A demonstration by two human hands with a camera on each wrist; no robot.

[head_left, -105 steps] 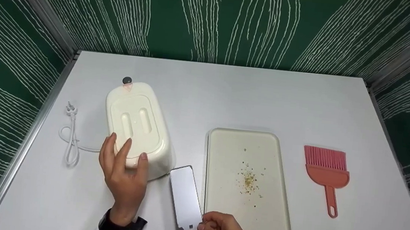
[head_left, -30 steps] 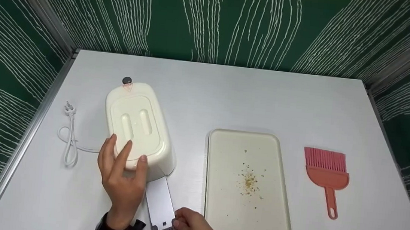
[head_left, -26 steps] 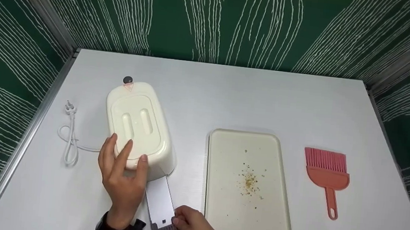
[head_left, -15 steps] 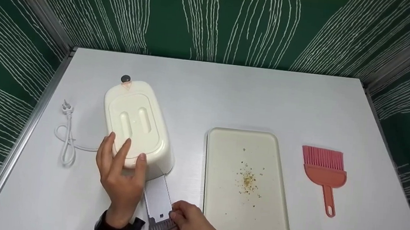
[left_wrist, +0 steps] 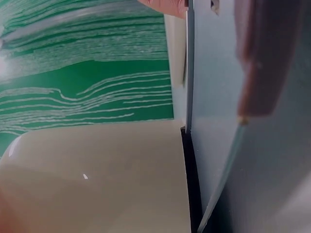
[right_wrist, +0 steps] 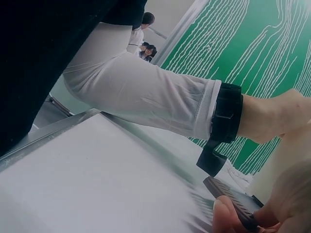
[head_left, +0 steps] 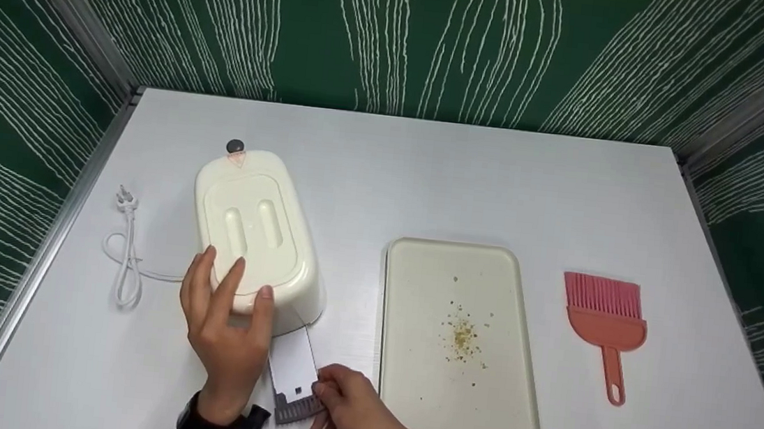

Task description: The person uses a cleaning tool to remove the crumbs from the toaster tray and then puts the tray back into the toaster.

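A cream toaster (head_left: 257, 195) with a lidded top stands on the left side of the table, a dark knob at its far end. Spread over the lid's near end, my left hand (head_left: 224, 357) rests with extended fingers. My right hand (head_left: 363, 412) pinches the right corner of a metal crumb tray (head_left: 290, 363) by its dark grey ribbed handle. The tray's far part is hidden inside the toaster's base. In the left wrist view, the tray's metal surface (left_wrist: 214, 92) runs along a dark gap under the cream housing (left_wrist: 97, 184). Fingertips (right_wrist: 224, 213) hold the handle in the right wrist view.
Right of the toaster lies a cream rectangular tray (head_left: 446, 417) with crumbs (head_left: 463, 338) scattered near its middle. Farther right is a red brush (head_left: 606, 327). A white power cord (head_left: 130, 281) with its plug lies left of the toaster. Green walls enclose the table.
My right hand has carried the crumb tray left from beside the toaster and slid it into the base, recently a little farther in. The left hand has stayed on the lid.
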